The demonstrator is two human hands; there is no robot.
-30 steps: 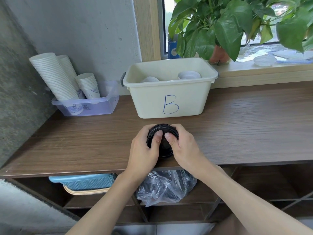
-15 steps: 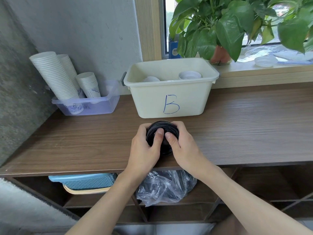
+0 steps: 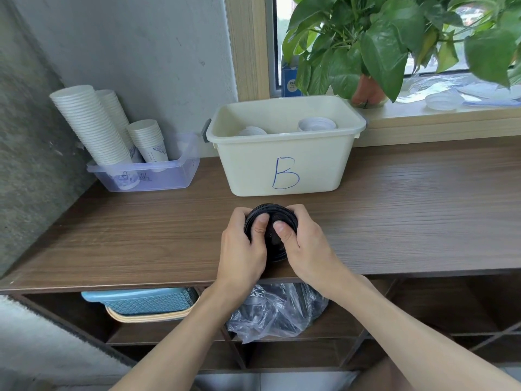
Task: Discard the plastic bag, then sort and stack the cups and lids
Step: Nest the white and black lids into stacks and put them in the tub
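Note:
A stack of black lids (image 3: pixel 271 214) lies on its side on the wooden counter (image 3: pixel 394 210), in front of the cream bin marked B (image 3: pixel 284 156). My left hand (image 3: pixel 244 244) grips the stack from the left and my right hand (image 3: pixel 306 244) from the right, both thumbs pressed on its top. White lids (image 3: pixel 316 125) sit inside the bin. Tall stacks of white paper cups (image 3: pixel 90 125) lean in a clear tray (image 3: pixel 158 176) at the back left. A crumpled clear plastic bag (image 3: pixel 277 311) lies on the shelf under the counter.
A potted plant (image 3: pixel 366 52) and clear lids (image 3: pixel 444 100) are on the window sill at the back right. A blue basket (image 3: pixel 143 301) sits on the lower shelf to the left of the bag. A grey wall bounds the left side.
Both hands have pushed the stack of black lids a little farther from me, toward the bin marked B. Nothing else moved.

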